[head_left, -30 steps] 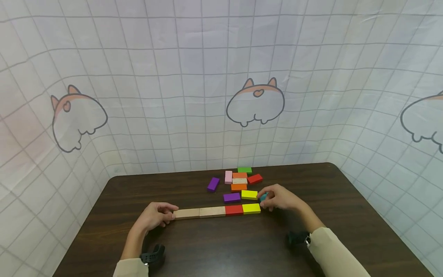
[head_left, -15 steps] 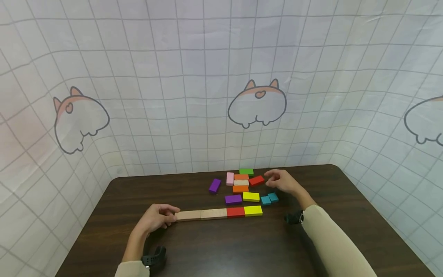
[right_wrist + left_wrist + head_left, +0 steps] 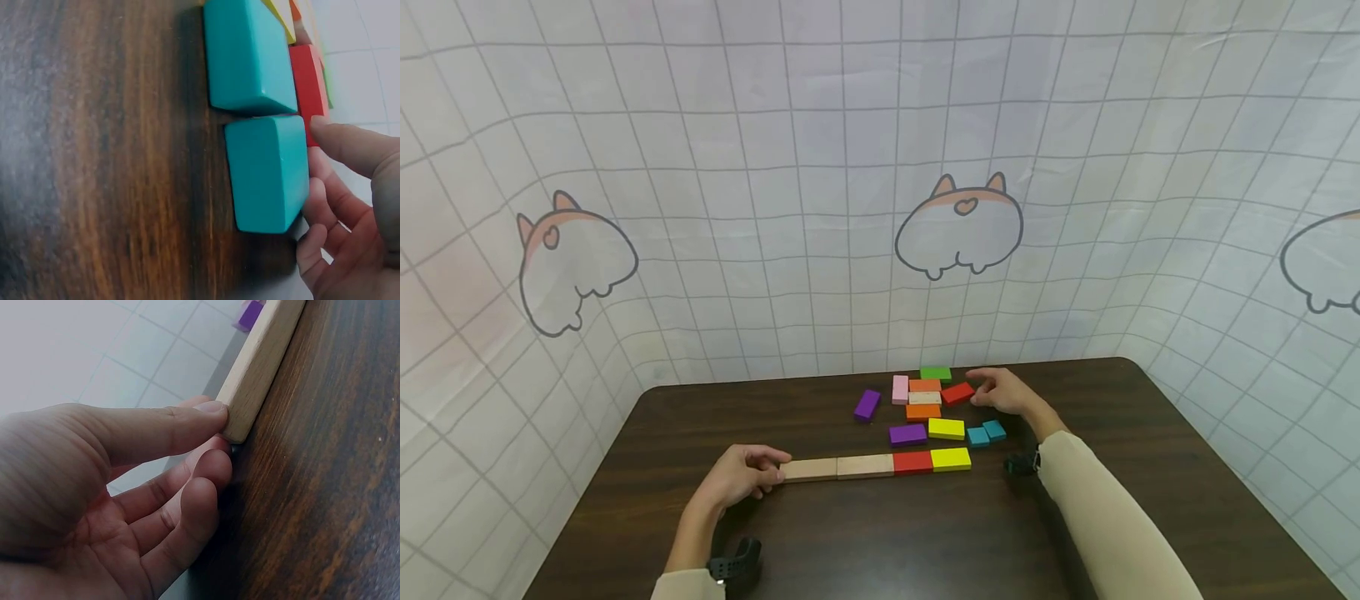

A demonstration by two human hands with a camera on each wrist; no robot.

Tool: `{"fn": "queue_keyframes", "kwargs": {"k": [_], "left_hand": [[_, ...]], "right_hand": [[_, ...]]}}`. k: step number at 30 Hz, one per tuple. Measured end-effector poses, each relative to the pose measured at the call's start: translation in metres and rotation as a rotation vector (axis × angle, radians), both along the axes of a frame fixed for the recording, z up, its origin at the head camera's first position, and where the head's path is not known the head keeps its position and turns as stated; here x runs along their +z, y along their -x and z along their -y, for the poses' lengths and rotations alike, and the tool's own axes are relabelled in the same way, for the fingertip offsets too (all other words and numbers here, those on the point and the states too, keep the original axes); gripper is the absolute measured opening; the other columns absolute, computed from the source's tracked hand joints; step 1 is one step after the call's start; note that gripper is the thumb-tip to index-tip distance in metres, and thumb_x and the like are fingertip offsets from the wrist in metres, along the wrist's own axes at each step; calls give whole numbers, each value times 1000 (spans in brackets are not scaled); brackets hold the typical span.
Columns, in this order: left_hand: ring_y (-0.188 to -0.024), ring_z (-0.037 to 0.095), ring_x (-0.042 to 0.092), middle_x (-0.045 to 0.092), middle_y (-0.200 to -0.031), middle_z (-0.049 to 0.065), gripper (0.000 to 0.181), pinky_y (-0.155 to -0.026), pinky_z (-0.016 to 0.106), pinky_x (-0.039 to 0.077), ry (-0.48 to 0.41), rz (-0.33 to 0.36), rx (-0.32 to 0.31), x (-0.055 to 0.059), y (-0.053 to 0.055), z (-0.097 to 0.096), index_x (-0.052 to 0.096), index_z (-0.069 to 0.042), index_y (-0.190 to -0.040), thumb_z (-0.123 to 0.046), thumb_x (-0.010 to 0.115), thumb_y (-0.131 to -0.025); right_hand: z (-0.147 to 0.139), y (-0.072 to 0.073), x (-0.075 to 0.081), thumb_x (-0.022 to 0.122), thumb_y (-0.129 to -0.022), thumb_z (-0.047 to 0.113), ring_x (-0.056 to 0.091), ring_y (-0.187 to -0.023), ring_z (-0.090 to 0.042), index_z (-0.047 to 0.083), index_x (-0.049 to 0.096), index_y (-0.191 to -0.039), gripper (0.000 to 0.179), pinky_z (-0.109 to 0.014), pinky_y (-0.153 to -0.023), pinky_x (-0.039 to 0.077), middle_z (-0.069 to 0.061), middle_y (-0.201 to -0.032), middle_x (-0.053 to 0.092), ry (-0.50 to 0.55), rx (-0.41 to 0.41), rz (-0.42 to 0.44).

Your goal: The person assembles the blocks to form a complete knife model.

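Observation:
My left hand (image 3: 741, 475) pinches the outer end of a plain wooden block (image 3: 810, 470) at the left of a row. In the left wrist view its thumb lies on the block's end corner, with the index finger partly hidden behind. A second plain wooden block (image 3: 865, 466), a red block (image 3: 912, 462) and a yellow block (image 3: 951, 459) continue that row end to end. Farther back, my right hand (image 3: 1011, 393) reaches around the right end of a loose red block (image 3: 957, 393). Its thumb tip (image 3: 319, 122) overlaps that block in the right wrist view; the index finger extends past its far side.
Two teal blocks (image 3: 978, 437) lie below the right hand. Behind the row are a yellow block (image 3: 946, 428), purple blocks (image 3: 908, 434), orange blocks (image 3: 923, 412), a pink block (image 3: 900, 389) and a green block (image 3: 936, 374). A patterned curtain (image 3: 775, 250) hangs behind the table.
My right hand has left the teal blocks, which now lie uncovered, and moved back to the loose red block. The left hand stays at the row's left end.

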State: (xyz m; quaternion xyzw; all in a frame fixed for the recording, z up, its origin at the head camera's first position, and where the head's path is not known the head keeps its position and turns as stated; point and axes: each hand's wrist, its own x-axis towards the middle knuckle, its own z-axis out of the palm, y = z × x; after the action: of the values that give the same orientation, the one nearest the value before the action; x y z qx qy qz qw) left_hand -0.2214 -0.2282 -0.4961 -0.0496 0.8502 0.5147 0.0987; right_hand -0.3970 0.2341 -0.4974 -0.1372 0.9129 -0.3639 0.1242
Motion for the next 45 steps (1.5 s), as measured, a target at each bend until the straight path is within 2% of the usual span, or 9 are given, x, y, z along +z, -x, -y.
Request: {"fn": "queue_keyframes", "kwargs": {"k": [9,17,22,28,36,45], "left_hand": [[-71,20,63,70,-83,7,25,-64,35,54,0,0,-10,0,0,-1,76,-4,-116,-6,75,-91],[-72,20,63,70,-83,6,25,-65,35,54,-2,5,2,0,-1,-1,77,-5,-115,-7,76,-90],[-72,20,63,70,-83,6,25,-65,35,54,8,-2,2,1,-1,-1,77,-5,-115,-6,76,-90],[-73,20,63,70,-84,7,25,-65,35,53,16,-9,-7,0,-1,-1,76,-5,-116,-6,76,-91],[-71,21,62,70,-83,5,25,-64,35,53,22,-11,-3,0,0,-1,76,-4,-115,-6,76,-90],[-71,21,62,71,-85,7,26,-64,35,53,19,-9,-9,1,-1,-2,76,-4,-116,-7,76,-91]], "right_hand": [[3,-4,-1,74,-94,10,56,-77,-20,3,67,-126,33,-32,-71,47,-10,-91,66,-47,-14,-64],[-15,-11,10,73,-95,12,64,-76,-19,2,66,-127,34,-34,-70,54,-11,-94,72,-16,9,-99],[-39,-26,21,73,-95,12,67,-76,-23,2,65,-127,35,-35,-70,55,-11,-94,74,33,39,-140],[-67,-56,27,76,-93,11,64,-72,-18,0,67,-121,32,-32,-66,52,-9,-89,73,54,118,-103],[-93,-88,20,78,-91,15,57,-68,-10,5,70,-116,29,-25,-61,46,-2,-83,69,12,218,-42],[-92,-101,9,79,-89,15,54,-64,-5,1,70,-113,29,-23,-59,44,0,-78,68,23,248,-24]]}}
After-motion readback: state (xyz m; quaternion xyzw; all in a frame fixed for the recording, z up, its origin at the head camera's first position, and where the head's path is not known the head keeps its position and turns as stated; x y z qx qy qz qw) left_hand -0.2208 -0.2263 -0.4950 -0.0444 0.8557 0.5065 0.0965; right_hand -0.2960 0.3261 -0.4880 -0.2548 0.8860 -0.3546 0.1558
